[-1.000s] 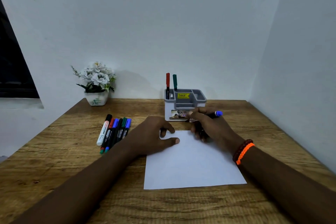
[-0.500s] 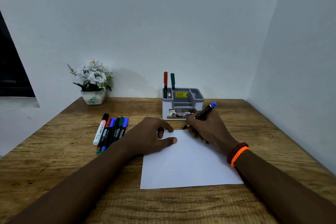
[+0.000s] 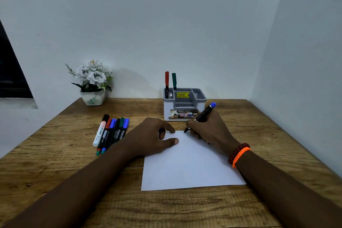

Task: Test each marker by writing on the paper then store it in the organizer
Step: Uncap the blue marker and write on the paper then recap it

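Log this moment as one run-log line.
step: testing marker | right hand: grips marker, tip at paper top edge | left hand: rests on paper | organizer: two markers stored

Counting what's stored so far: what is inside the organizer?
Two markers stand upright in the organizer's back-left slot: a red-capped marker and a green-capped marker. Their lower ends are hidden by its wall; the other compartments' floors cannot be seen.

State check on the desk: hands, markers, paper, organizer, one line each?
right hand: grips blue marker, uncapped, tip on paper's far edge
left hand: rests on paper, seems to hold a blue cap
paper: flat, faint marks at far edge
organizer: upright, red marker and green marker standing inside
loose markers: capped, lying side by side
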